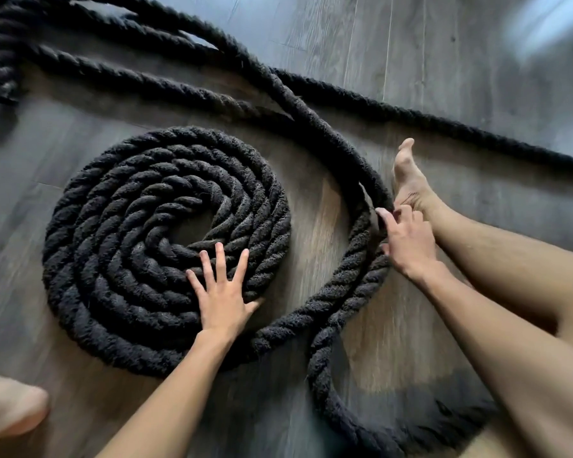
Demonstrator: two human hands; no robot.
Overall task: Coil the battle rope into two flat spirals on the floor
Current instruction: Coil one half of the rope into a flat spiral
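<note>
A thick black battle rope lies on the wooden floor, and part of it is wound into a flat spiral (139,246) of several turns at centre left. My left hand (220,292) presses flat on the spiral's lower right turns, fingers spread. A loose outer turn of the rope (348,180) arcs wide around the spiral's right side, with a gap of bare floor between them. My right hand (406,242) grips this loose turn at its rightmost bulge, fingers curled round it. Further rope loops under my right arm at lower right (325,385).
Long straight runs of the rope (444,120) cross the floor at the top, and a bunched end (2,77) lies at top left. My bare right foot (411,180) and leg rest beside the loose turn. A knee (10,414) shows at bottom left.
</note>
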